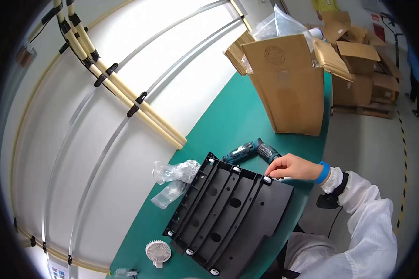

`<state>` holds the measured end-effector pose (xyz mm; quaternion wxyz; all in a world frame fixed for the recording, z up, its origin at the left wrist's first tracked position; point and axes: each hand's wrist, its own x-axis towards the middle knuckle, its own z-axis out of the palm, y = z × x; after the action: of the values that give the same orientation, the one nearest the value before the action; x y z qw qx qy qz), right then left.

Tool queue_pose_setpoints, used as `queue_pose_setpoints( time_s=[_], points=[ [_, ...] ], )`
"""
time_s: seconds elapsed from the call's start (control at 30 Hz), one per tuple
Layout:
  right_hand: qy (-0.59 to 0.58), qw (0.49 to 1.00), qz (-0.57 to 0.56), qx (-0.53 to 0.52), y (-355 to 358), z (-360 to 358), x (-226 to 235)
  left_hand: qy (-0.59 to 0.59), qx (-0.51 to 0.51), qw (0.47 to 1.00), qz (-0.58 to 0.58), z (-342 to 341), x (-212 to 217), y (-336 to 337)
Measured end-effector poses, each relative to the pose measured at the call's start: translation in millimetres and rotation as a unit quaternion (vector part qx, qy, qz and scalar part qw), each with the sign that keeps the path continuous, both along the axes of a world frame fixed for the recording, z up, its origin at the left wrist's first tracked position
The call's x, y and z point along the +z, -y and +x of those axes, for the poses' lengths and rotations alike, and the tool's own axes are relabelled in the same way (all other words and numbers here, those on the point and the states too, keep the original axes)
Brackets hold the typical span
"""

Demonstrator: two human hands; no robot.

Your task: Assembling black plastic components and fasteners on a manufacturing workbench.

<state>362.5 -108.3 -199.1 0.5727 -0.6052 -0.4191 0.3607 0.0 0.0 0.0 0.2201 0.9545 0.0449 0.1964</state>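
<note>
A black ribbed plastic panel [233, 204] lies at a slant on the green table, with holes in it and small white wheel-like pieces along two opposite edges. My right hand [293, 167] reaches in from the right, a blue band at its wrist. Its thumb and fingertips are pinched together at the panel's upper right corner, beside a white wheel-like piece [267, 179]. Whatever lies between the fingertips is too small to make out. Just beyond that hand, a teal and black cordless screwdriver [246, 151] rests on the table. My left hand is out of view.
Clear plastic bags [174, 179] lie against the panel's left side, and a small white fan [158, 251] is nearer the lower left. A tall open cardboard box [288, 88] stands farther back on the green table [209, 125]. More cartons [358, 60] are stacked beyond.
</note>
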Motion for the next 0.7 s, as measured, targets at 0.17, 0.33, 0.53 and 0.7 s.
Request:
queue_pose_setpoints(
  time_s=[0.17, 0.33, 0.53, 0.7],
  points=[
    [-0.009, 0.999, 0.045, 0.02, -22.7, 2.2, -0.3, -0.073, -0.043, 0.993, 0.085, 139.1, -42.8, -17.7],
    [0.004, 0.997, 0.057, 0.054, -17.4, 13.7, -5.6, -0.061, -0.003, 0.987, 0.149, 208.7, -115.1, -40.0],
    [0.023, 0.989, 0.123, 0.079, -23.6, 20.8, -15.3, -0.044, 0.048, 0.987, 0.15, 224.0, -131.0, -36.5],
    [0.056, 0.986, 0.142, 0.07, -23.5, 18.0, -20.8, -0.04, 0.04, 0.991, 0.12, 223.8, -140.7, -33.7]
  ],
)
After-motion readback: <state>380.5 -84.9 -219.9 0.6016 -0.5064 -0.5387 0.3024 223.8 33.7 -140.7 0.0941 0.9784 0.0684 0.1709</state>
